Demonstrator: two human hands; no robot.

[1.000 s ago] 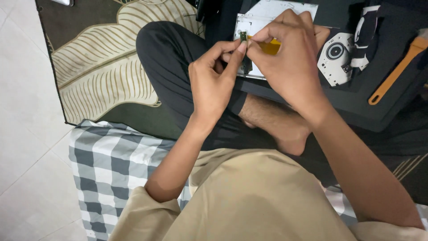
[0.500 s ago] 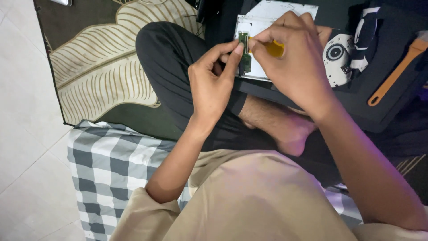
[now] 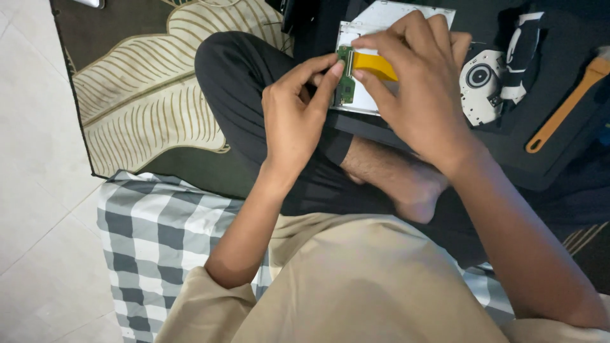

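Dark tray [image 3: 559, 159] | left hand [image 3: 295, 117], right hand [image 3: 416, 95] pinch green board [image 3: 347, 79] edges

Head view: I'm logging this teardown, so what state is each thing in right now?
Small green circuit board: pinched between left hand fingertips, upright on edge.
Flat orange ribbon cable: joined to the board, gripped by right hand.
White metal drive casing: lying flat, partly covered by the hands.
Round white disc mechanism: lying apart, untouched.
Orange-handled brush: lying untouched.
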